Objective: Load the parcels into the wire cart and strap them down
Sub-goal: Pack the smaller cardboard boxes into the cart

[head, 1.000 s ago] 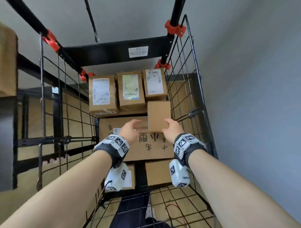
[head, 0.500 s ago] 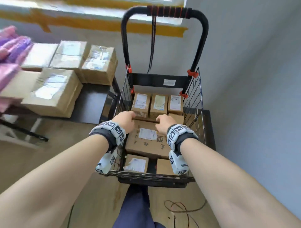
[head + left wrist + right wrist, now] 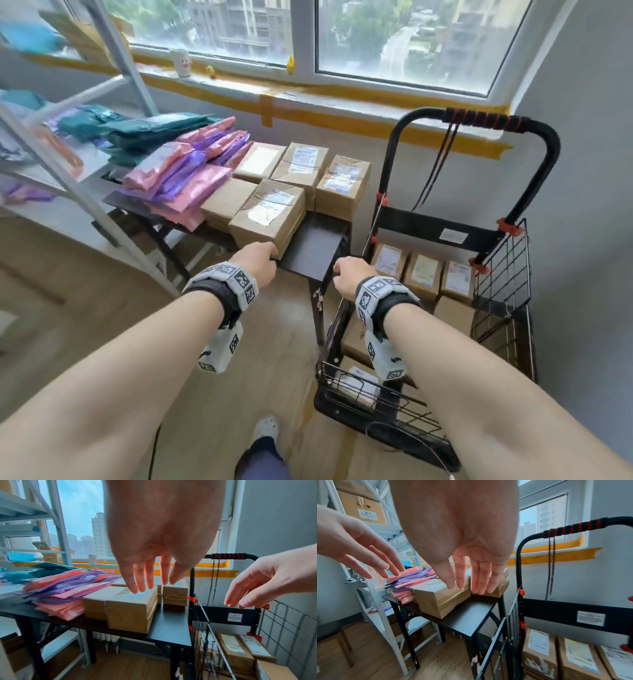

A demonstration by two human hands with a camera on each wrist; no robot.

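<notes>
Several brown cardboard parcels sit on a black table (image 3: pixel 315 246) left of the wire cart (image 3: pixel 500 274). My left hand (image 3: pixel 263 255) hovers with straight fingers at the near corner of the nearest parcel (image 3: pixel 269 212), holding nothing; in the left wrist view that hand (image 3: pixel 150 585) hangs just above the same parcel (image 3: pixel 132 609). My right hand (image 3: pixel 344 272) is empty too, over the gap between table and cart, with its fingers (image 3: pixel 460 585) spread straight. Labelled parcels (image 3: pixel 421 274) stand inside the cart. A black elastic strap (image 3: pixel 442 161) hangs from the cart handle.
Pink and purple mailer bags (image 3: pixel 185 174) are piled on the table's left half, with teal ones behind. A white metal shelf frame (image 3: pixel 85 192) stands at the left. The cart is against the grey wall (image 3: pixel 582 171), under a window.
Both hands have left the parcels in the cart, where a small box now stays, and swung left toward the table. My head has lifted from the cart to the table and window.
</notes>
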